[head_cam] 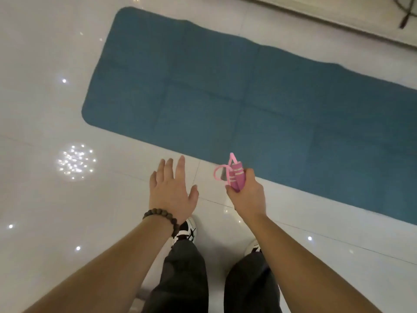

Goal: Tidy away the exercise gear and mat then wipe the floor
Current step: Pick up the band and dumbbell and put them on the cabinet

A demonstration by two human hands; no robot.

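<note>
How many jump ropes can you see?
2. A pink jump rope is bunched up in the right hand, near the blue mat's front edge. A dark jump rope lies at the top right corner, partly cut off. More could be out of view.

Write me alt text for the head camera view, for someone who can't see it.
Seen from above, a person's right hand grips the pink handles of a bundled skipping rope, while the left hand, beaded bracelet at its wrist, is spread open. A teal exercise mat lies unrolled on the glossy white tiled floor ahead of their feet.
</note>
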